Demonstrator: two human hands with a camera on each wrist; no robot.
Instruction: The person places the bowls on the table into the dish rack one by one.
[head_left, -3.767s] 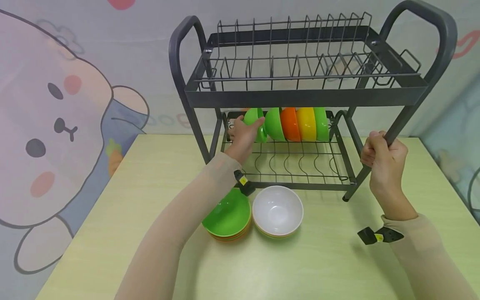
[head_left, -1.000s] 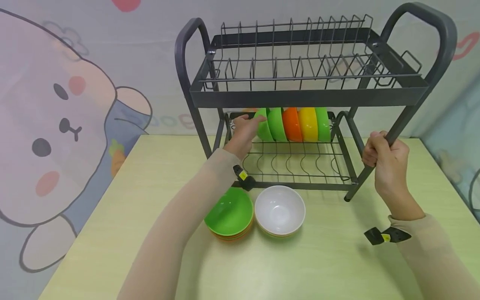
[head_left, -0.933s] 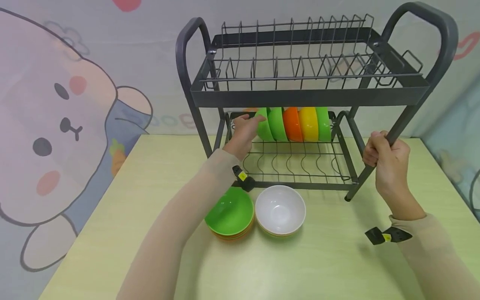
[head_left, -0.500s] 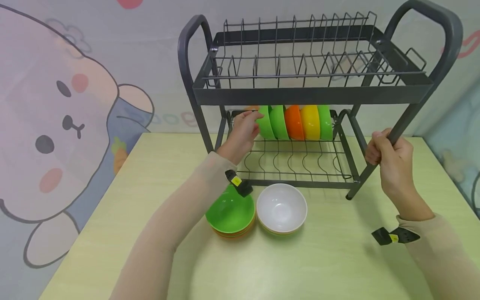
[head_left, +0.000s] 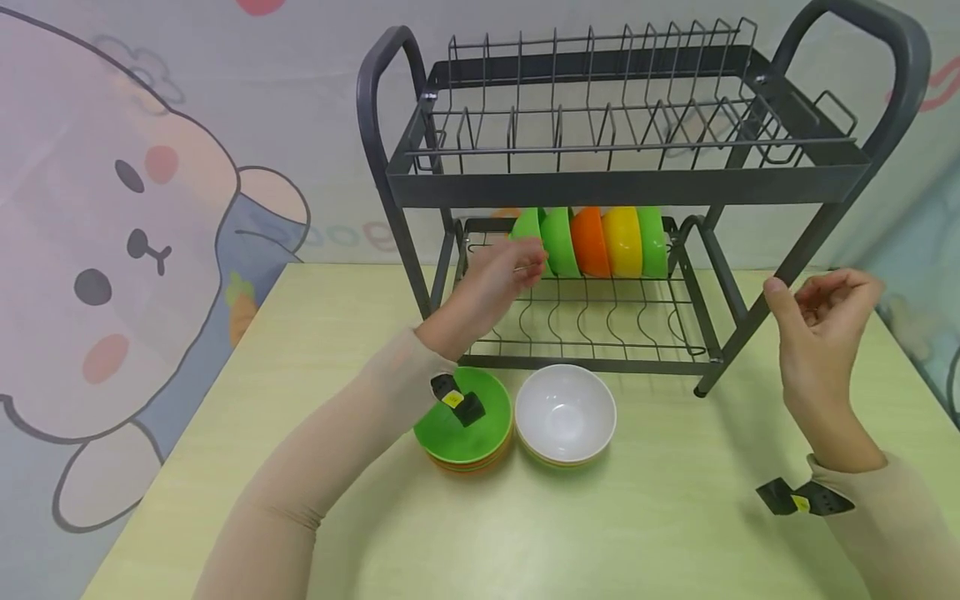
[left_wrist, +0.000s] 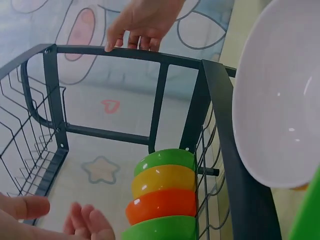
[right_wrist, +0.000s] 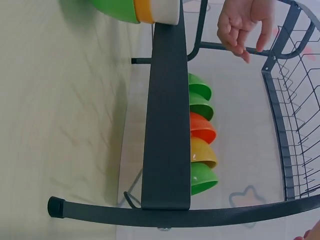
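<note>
A dark metal two-tier dish rack point(head_left: 630, 188) stands on the table. On its lower tier, several bowls stand on edge in a row: two green bowls point(head_left: 561, 243) at the left, then an orange bowl point(head_left: 591, 242), a yellow bowl point(head_left: 622, 242) and another green bowl point(head_left: 652, 242). My left hand point(head_left: 491, 287) is in front of the leftmost green bowl, fingers loosely bent, holding nothing; in the right wrist view it hangs apart from the row. Beside the rack's right front leg, my right hand point(head_left: 825, 358) has its fingers loosely bent around nothing; the thumb tip is near the leg.
In front of the rack, two bowl stacks stand side by side on the table point(head_left: 637, 533): one topped by a green bowl point(head_left: 487, 437), one by a white bowl point(head_left: 566, 417). The left forearm passes over the green stack's left edge. A cartoon-printed cloth point(head_left: 322, 100) hangs behind.
The leftmost green bowl has moved right against the row. My left hand has since come away from it, and my right hand has let go of the rack leg and shifted right.
</note>
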